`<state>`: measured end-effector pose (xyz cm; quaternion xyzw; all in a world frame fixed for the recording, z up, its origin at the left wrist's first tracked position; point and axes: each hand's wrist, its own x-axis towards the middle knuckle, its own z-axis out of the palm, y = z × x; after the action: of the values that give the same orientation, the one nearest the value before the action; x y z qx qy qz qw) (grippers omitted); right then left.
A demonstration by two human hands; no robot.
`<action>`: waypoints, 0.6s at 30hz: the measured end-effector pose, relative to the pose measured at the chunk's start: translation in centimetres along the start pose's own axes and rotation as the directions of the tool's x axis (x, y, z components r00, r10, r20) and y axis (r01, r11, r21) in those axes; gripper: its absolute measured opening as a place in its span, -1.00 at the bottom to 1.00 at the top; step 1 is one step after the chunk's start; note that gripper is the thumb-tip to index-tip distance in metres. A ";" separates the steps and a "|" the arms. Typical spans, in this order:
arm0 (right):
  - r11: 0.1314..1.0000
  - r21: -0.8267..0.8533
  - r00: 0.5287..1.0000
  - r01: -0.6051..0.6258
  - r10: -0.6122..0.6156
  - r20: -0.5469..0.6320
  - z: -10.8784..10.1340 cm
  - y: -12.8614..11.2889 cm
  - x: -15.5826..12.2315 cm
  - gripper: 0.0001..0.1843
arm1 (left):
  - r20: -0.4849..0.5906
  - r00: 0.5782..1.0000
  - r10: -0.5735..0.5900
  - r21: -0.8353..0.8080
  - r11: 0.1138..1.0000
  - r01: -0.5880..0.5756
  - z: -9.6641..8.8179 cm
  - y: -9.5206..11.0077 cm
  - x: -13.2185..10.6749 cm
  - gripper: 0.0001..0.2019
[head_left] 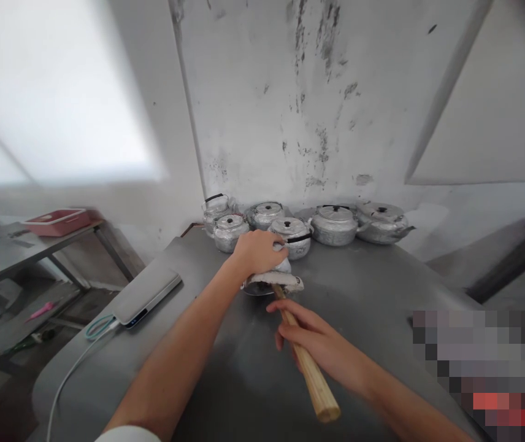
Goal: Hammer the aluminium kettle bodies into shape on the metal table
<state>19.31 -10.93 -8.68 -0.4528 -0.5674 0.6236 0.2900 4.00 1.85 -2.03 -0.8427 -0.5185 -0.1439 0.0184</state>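
Observation:
My right hand is wrapped round a pale wooden handle, its thick end towards me. The handle's far end meets a whitish, rough-edged piece that lies low over the table; I cannot make out what kind of tool or vessel this is. A rounded, dark-lined metal rim shows just under that piece. My left hand curls over a silvery, rounded object directly behind it. Its palm and most fingers hide what it grips. Right beyond my left hand stands a silver kettle with a black-gripped handle.
More silver kettles, including one and another, line the back of the grey table by the wall. A power bank with a white cable lies left. A pink tray rests on a side table. Blurred blocks cover the right edge.

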 end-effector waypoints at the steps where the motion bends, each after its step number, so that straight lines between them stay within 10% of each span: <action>1: 0.999 0.041 1.000 0.014 -0.015 0.022 -0.1 0.1 0.1 -0.56 | -0.002 1.000 0.001 0.002 1.000 -0.001 0.1 0.0 0.0 -0.60; 9: 0.983 0.159 0.971 0.092 -0.124 0.205 -0.9 -0.2 0.1 -0.46 | -0.005 1.000 -0.006 0.015 1.000 0.006 0.2 -0.1 0.2 -0.61; 18: 0.783 -0.541 0.917 0.306 -0.395 -0.053 0.1 0.7 0.6 -0.68 | -0.010 1.000 -0.006 0.000 1.000 0.006 0.2 -0.2 0.1 -0.61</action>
<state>19.13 -10.61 -9.51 -0.4501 -0.7636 0.3414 0.3126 3.92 2.07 -2.22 -0.8402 -0.5211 -0.1485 0.0205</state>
